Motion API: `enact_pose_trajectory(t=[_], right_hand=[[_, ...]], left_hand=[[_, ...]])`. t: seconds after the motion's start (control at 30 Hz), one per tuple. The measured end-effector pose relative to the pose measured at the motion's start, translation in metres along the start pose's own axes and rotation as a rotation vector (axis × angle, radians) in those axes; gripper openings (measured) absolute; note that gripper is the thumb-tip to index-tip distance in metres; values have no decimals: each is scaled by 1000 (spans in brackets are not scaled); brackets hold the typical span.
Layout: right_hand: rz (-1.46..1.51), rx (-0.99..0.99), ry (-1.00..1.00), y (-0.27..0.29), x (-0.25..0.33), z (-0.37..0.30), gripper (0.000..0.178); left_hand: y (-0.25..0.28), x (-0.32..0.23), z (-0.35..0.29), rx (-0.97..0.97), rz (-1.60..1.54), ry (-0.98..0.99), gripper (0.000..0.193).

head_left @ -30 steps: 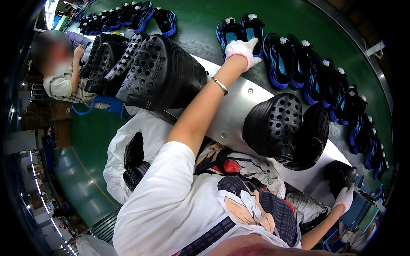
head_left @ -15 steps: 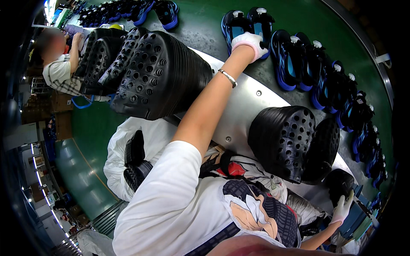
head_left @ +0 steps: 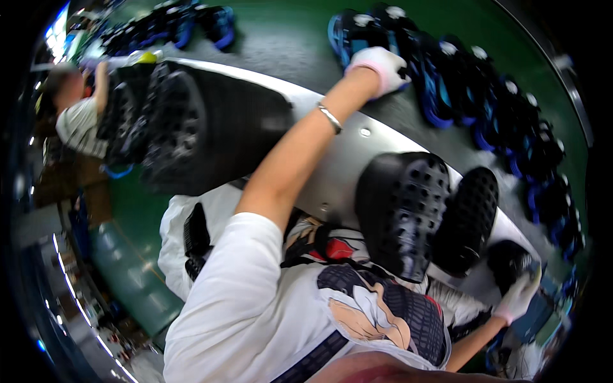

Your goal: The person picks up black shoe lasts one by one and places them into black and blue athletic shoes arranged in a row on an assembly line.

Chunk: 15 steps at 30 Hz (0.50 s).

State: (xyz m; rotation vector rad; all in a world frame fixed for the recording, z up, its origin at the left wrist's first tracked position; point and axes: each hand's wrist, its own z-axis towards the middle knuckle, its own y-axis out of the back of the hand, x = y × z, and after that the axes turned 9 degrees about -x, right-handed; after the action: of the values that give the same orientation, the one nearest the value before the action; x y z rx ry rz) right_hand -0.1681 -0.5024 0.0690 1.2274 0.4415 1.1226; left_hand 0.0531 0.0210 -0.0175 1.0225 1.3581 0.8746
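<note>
Two black and blue shoes, one of them the left shoe of the pair, stand past the bench's far edge. My left hand, in a white glove with a pink cuff, is closed at their near end, with a black edge showing between thumb and fingers. At the lower right, my gloved right hand is against the end of a small black sole piece; motion blurs its fingers. Left of that hand, a black sole with holes leans beside a thick stack of black perforated soles.
A metal bench runs under the soles. A larger sole stack stands at the left. Rows of blue-black shoes curve along the green surface. A co-worker sits at the far left. A white bag hangs by the bench.
My right hand has moved up against the small sole piece. My left hand remains at the shoes. The whole view has shifted, and the single sole now stands farther from its stack.
</note>
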Motion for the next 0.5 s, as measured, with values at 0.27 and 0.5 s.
enact_pose_trajectory(t=[0.27,0.5], right_hand=[[548,203,233,32,169,-41,22],[537,238,1221,72,266,-65,40]], left_hand=[[-13,-9,17,-152,-42,-43,65],[7,4,-30,-483,-21,-138,57]])
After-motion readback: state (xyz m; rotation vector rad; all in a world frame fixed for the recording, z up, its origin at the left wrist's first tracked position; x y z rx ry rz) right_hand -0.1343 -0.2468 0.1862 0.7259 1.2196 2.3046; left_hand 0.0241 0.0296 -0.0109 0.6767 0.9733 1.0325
